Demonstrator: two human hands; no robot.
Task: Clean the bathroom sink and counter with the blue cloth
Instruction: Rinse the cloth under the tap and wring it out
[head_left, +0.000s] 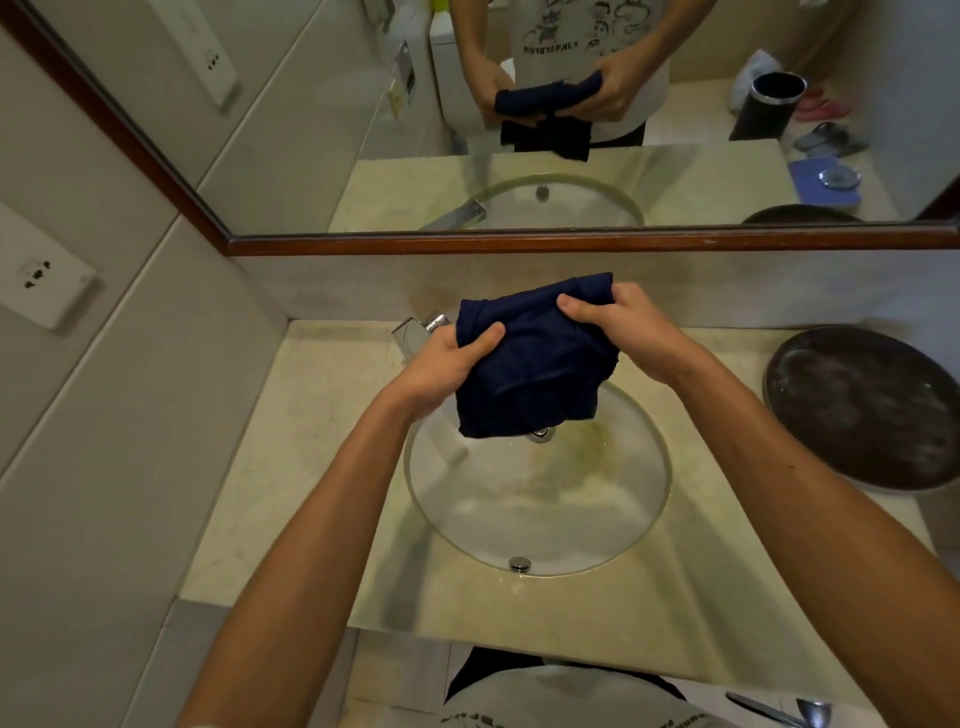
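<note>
The blue cloth (530, 364), dark navy and bunched into a loose fold, hangs in the air above the back half of the glass sink bowl (537, 499), clear of the glass and just in front of the chrome faucet (415, 335) that stands at the back edge of the counter (291, 441). The left hand (447, 364) is closed on the cloth's left side with the thumb pressed across the top of the fabric, and the right hand (618, 327) is closed on its upper right corner, fingers curled over the fold; the cloth spans the gap between the two hands and its lower part droops free toward the drain (540, 434). Neither the sink nor the counter has been touched by the cloth at this moment, so the wiping itself looks not yet begun. The bowl shows yellowish staining around the drain, which may need firm rubbing rather than a light pass. The risks from here are modest: the dangling lower edge could catch on the faucet spout as the cloth comes down, a loosely bunched cloth could slip out of one hand and give uneven contact on the curved glass, and a wide sweep toward the right edge of the counter could knock the dark round tray (867, 405) resting there.
</note>
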